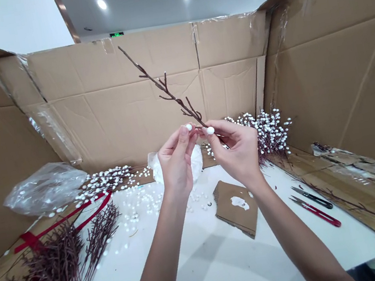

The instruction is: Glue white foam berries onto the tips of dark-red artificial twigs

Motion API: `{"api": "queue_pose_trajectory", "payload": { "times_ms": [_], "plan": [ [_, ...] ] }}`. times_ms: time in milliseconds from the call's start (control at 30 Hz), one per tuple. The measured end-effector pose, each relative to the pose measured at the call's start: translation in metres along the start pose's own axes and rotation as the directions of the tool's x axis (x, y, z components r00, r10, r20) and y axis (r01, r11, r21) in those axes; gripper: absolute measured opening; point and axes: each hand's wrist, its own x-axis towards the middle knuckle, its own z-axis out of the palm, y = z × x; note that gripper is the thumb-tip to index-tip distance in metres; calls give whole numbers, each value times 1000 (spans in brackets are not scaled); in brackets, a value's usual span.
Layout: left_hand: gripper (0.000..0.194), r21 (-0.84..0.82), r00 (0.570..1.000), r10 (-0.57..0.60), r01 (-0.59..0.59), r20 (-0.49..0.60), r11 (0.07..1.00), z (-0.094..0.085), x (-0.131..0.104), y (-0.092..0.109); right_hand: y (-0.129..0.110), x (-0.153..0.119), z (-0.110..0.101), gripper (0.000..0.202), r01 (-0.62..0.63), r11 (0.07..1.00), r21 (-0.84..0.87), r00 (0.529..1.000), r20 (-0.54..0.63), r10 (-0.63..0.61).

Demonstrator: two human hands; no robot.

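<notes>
Operator Upper Limbs: External Features

Left hand [177,166]: bare, slim fingers, smooth back. Right hand [238,153]: bare, same build. Left forearm [160,256] and right forearm [298,232]: uncovered across their visible length, smooth in outline, narrowest at the wrist and widening evenly toward the elbow. Fingernail detail: too small to determine.

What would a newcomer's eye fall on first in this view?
Probably the brown twig, rising from the right hand before the cardboard wall, while the left hand pinches a white bead. Next, the dense twig bundle at lower left and the white-beaded branches beyond the right hand.
</notes>
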Motion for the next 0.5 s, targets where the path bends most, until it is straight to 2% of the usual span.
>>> {"api": "queue_pose_trajectory", "payload": {
  "times_ms": [233,500],
  "plan": [
    [13,28,999,-40,40,24,999,1,-1,0,1,-1,0,18,33,997,-65,999,-2,-33],
    [13,20,999,-31,31,8,999,6,-7,-1,0,-3,0,25,45,998,-42,999,-10,-46]
  ]
}}
